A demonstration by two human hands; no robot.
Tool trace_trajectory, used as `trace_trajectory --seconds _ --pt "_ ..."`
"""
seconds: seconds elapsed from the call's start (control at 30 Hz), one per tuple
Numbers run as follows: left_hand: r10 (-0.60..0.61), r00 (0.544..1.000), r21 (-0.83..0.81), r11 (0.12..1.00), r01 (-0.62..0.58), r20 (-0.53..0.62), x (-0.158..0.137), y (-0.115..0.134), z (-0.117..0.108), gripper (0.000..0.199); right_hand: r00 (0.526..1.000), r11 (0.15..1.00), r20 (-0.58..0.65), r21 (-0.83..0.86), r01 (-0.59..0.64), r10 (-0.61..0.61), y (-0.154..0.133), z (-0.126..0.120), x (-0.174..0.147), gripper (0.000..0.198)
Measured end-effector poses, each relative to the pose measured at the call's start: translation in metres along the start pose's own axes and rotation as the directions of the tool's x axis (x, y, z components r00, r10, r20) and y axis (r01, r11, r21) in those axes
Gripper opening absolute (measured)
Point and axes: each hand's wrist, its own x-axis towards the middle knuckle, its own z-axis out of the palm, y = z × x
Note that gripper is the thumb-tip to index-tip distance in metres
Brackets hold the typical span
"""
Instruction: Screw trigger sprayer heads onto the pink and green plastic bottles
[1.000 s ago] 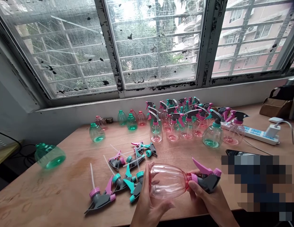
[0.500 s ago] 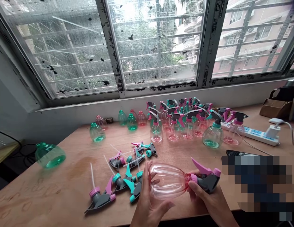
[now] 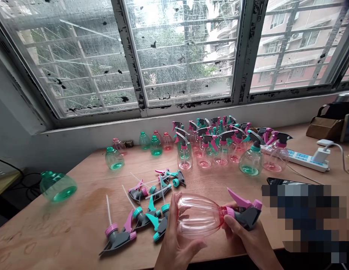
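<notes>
Pink spray bottle [image 3: 198, 215] is being held sideways above the table [image 3: 78, 210], left hand [image 3: 177, 243] grip clamped around its body, right hand [image 3: 247, 240] grip closed on the trigger head [image 3: 244, 213] for turning purchase.

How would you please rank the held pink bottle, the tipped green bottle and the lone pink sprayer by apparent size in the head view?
1. Pink bottle, nearest the camera.
2. Green bottle.
3. Pink sprayer.

Readable text: none | labels, brands, numbers, signs: none made out on any bottle, sprayer, or the worktop.
</notes>
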Motion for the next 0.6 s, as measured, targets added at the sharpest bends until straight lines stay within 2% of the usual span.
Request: trace_trajectory --seconds 0.13,0.27,0.43,0.6 --pt "-0.002 1.000 -0.034 0.999 0.003 0.029 0.0017 -0.0050 -0.0028 0.108 1.000 1.000 -0.006 0.010 -0.011 0.011 -0.0004 0.0006 -0.0002 0.035" --pt "0.027 1.000 0.019 0.999 -0.028 0.008 0.0029 -0.0027 -0.0013 0.103 1.000 1.000 -0.017 0.015 0.004 -0.004 -0.0001 0.0005 0.0002 0.035" --pt "0.012 1.000 0.039 0.999 -0.012 -0.010 0.0021 0.0014 0.0020 0.090 1.000 1.000 0.009 0.016 0.001 -0.001 0.0015 -0.0010 0.0009 0.034" --pt "0.024 1.000 0.064 0.998 -0.023 -0.016 0.0009 -0.0013 -0.0001 0.104 1.000 1.000 0.008 0.001 0.011 -0.011 0.0053 -0.0027 0.0014 0.036"
